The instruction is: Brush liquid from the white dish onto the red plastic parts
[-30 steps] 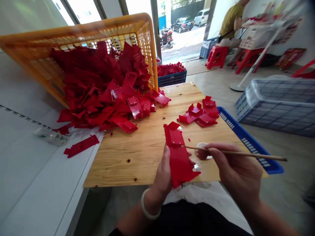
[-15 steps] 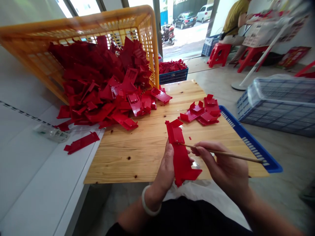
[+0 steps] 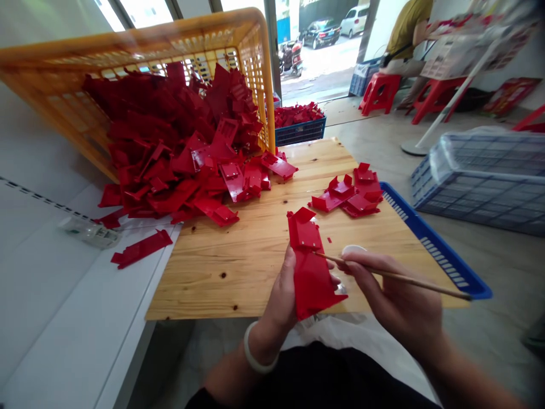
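Note:
My left hand (image 3: 279, 289) grips a flat red plastic part (image 3: 313, 278) with raised flaps at both ends, tilted above the front of the wooden board. My right hand (image 3: 395, 301) is closed in a pinch around a thin wooden stick (image 3: 409, 278), perhaps a brush. Its tip meets the part's face, or hovers just over it, below a row of small light dots. Behind my right fingers shows the rim of a small white round thing (image 3: 353, 249), mostly hidden. A few similar red parts (image 3: 360, 196) lie farther back on the board.
A yellow crate (image 3: 271, 85) lies tipped at the left, red parts (image 3: 179, 165) spilling onto the wooden board (image 3: 204, 272). A blue basket (image 3: 426, 238) borders the board's right side. Grey-blue crates (image 3: 489, 182) stand on the floor. A person (image 3: 411, 34) sits in the background.
The stick's tip has shifted slightly right and down, and my right hand has moved right with it. The red part has turned a little; more of the white round rim shows.

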`<state>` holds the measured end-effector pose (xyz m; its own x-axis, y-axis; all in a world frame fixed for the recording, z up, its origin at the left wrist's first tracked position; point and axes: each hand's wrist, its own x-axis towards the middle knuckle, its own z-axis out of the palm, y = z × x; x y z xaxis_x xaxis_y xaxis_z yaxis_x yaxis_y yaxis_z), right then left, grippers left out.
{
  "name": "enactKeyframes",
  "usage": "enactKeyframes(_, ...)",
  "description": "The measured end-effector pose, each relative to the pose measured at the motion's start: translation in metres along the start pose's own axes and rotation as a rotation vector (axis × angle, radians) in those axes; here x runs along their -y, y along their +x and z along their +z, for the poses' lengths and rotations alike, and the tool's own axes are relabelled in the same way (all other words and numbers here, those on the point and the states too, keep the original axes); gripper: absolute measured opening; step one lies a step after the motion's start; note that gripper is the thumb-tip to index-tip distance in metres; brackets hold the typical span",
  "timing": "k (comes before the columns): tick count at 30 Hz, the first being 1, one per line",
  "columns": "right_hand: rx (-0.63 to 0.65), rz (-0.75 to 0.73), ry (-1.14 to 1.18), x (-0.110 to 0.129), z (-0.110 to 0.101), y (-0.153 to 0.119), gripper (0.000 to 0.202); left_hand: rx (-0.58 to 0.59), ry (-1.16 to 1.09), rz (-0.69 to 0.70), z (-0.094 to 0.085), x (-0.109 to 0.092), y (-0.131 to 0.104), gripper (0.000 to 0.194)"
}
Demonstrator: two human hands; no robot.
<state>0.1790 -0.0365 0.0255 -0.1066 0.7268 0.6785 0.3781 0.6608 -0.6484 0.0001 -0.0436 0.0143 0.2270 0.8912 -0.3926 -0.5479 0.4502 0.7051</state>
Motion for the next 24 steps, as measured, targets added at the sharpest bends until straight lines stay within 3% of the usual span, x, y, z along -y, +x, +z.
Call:
enactKeyframes(5,-0.182,0.213,0.208,-0.001,0.005,-0.001,0.014,0.076,-0.106,-0.050,-0.004,-0.001,0.003,0.078)
enactKeyframes(9,-0.209,0.303,0.279,-0.004,0.011,0.001,0.006,0.107,-0.106,-0.072,-0.006,0.001,0.003,0.076)
enactKeyframes(24,-0.222,0.311,0.311,-0.007,0.013,-0.001,0.006,0.048,-0.114,-0.033,0.002,-0.003,0.003,0.071)
